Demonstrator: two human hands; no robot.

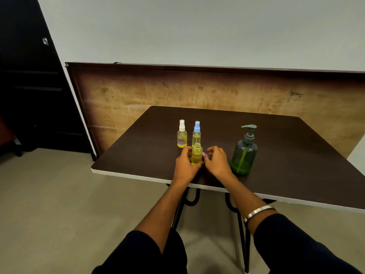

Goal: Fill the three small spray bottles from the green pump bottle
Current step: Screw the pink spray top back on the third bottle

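Note:
Three small spray bottles with yellow liquid stand on a dark table (286, 155). The white-capped bottle (182, 135) and the blue-capped bottle (196, 134) stand upright behind. The third bottle (197, 154) has no cap and stands in front; my left hand (184, 163) grips it from the left. My right hand (216, 160), just right of it, pinches a small pink cap (204, 154) lying near the bottle. The green pump bottle (244, 153) stands upright to the right of my right hand.
The table's white front edge (150, 177) runs close to my wrists. A wooden board (138, 91) leans against the wall behind the table. A dark cabinet (29, 95) stands at the left. Black table legs (242, 234) show below.

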